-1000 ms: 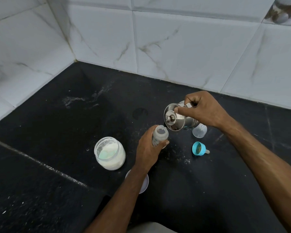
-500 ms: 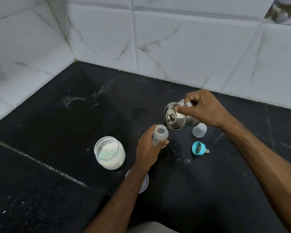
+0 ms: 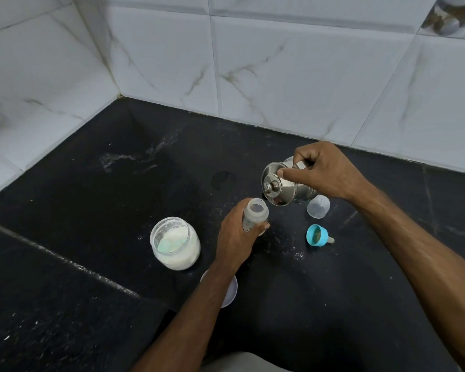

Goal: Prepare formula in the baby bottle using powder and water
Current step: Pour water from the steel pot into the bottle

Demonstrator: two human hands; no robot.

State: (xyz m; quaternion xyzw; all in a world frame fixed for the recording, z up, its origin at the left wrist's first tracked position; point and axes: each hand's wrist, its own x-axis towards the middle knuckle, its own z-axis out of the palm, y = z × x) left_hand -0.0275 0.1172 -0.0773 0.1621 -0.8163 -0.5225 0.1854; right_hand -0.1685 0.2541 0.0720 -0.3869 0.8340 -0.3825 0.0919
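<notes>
— So, what do the containers hold?
— White powder in the clear round jar. The left hand is wrapped round the small translucent baby bottle, upright, mouth up, on the black counter.
— And the right hand?
— Clenched on the tipped steel lidded jug, just above the bottle's mouth.

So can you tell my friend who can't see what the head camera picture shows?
The right hand tips a steel jug over an open baby bottle held by the left hand. An open powder jar stands left on the black counter.
</notes>
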